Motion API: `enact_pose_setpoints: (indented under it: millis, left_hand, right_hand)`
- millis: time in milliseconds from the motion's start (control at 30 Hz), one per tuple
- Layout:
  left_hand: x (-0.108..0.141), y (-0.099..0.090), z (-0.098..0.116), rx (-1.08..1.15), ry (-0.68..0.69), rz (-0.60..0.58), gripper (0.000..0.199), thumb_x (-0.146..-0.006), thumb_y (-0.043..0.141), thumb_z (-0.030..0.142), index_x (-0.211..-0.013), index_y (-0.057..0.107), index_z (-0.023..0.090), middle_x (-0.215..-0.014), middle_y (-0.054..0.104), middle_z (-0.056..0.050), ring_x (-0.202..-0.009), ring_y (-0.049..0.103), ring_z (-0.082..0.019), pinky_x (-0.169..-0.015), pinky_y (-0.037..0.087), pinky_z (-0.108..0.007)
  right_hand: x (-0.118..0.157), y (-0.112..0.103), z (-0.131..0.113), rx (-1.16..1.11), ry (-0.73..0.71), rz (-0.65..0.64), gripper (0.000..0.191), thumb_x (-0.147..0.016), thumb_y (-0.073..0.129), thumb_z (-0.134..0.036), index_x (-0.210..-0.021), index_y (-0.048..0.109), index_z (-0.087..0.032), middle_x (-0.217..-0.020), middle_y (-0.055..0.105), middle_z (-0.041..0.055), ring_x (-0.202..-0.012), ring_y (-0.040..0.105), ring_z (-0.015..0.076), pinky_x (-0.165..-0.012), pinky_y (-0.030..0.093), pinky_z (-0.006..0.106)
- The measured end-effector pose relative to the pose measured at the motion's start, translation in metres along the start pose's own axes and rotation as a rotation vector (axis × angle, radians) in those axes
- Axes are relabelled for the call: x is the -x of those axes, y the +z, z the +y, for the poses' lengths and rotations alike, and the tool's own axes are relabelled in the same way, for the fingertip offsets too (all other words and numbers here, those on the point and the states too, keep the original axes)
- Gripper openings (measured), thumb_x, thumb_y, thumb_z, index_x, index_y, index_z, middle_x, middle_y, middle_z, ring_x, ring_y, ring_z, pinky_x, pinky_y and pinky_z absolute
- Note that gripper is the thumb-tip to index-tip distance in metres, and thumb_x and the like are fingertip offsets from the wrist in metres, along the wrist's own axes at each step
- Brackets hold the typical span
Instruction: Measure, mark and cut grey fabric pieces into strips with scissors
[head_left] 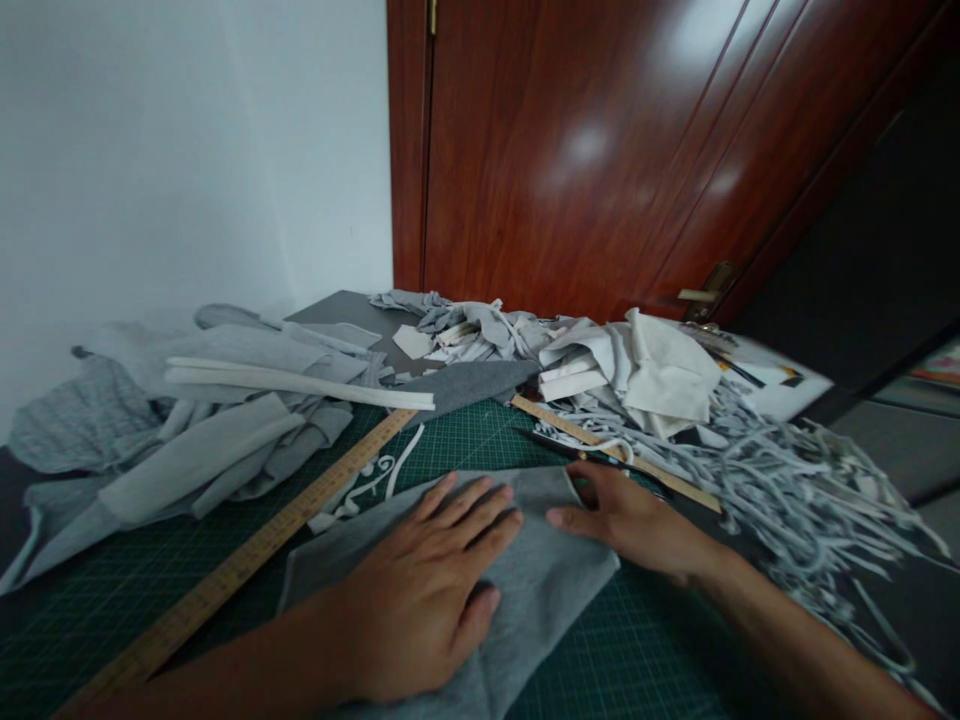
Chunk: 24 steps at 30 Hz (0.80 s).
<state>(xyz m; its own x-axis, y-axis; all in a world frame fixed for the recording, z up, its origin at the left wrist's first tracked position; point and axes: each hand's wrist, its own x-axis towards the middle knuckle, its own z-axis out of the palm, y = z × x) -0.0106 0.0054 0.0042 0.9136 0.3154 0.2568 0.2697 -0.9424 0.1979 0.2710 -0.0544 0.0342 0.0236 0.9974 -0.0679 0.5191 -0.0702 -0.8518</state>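
Note:
A piece of grey fabric (547,600) lies over a green cutting mat (637,640) in front of me. My left hand (427,580) rests flat on it, fingers spread. At the fabric's right edge is my right hand (630,520), its thumb on the cloth and its index finger at the far corner, with a gap between the two. Its other fingers are partly hidden. Just beyond that hand, scissors with dark blades (555,440) lie near a wooden ruler (675,485). Thin white offcuts (405,460) curl on the mat beyond my left hand.
Grey and white cloth (225,430) is heaped on the left, with pale strips (300,380) on top. A long wooden ruler (262,540) slants across the mat. Folded white cloth (667,370) and tangled grey strips (795,500) fill the right. A brown door (555,150) stands behind.

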Motion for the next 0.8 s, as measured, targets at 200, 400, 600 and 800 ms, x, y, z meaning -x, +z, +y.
enact_pose_setpoints:
  millis: [200, 400, 600, 800]
  left_hand:
    - [-0.002, -0.002, 0.002, -0.004, -0.020, -0.057, 0.064, -0.104, 0.055, 0.032, -0.166, 0.041, 0.025, -0.177, 0.033, -0.006, -0.165, 0.028, -0.030, -0.137, 0.016, -0.055]
    - [-0.005, -0.007, 0.006, 0.003, -0.071, -0.126, 0.066, -0.103, 0.058, 0.035, -0.166, 0.041, 0.024, -0.177, 0.030, -0.006, -0.166, 0.025, -0.031, -0.137, 0.014, -0.055]
    - [-0.007, -0.014, 0.010, 0.063, -0.091, -0.167, 0.079, -0.096, 0.069, 0.049, -0.166, 0.042, 0.023, -0.177, 0.029, -0.010, -0.166, 0.022, -0.035, -0.137, 0.013, -0.058]
    - [-0.011, -0.018, 0.012, 0.101, -0.102, -0.210, 0.095, -0.088, 0.079, 0.058, -0.166, 0.042, 0.019, -0.177, 0.029, -0.014, -0.165, 0.020, -0.041, -0.135, 0.013, -0.063]
  right_hand:
    - [0.036, 0.011, -0.013, -0.305, 0.239, -0.164, 0.046, -0.070, 0.092, -0.050, -0.102, 0.075, -0.021, -0.080, 0.064, -0.0011, -0.063, 0.045, 0.0137, -0.052, 0.027, 0.025]
    - [0.055, 0.026, -0.007, -0.544, 0.187, -0.092, 0.038, -0.070, 0.096, -0.044, -0.084, 0.075, -0.016, -0.071, 0.057, -0.0027, -0.063, 0.039, 0.0117, -0.057, 0.032, 0.024]
    - [0.067, 0.037, -0.007, -0.608, 0.192, -0.082, 0.048, -0.071, 0.097, -0.047, -0.098, 0.070, -0.017, -0.072, 0.063, -0.0017, -0.060, 0.049, 0.0122, -0.052, 0.032, 0.023]
    - [0.076, 0.040, -0.002, -0.574, 0.244, -0.056, 0.049, -0.073, 0.096, -0.054, -0.076, 0.062, -0.018, -0.062, 0.044, -0.0081, -0.054, 0.026, 0.0076, -0.049, 0.015, 0.025]
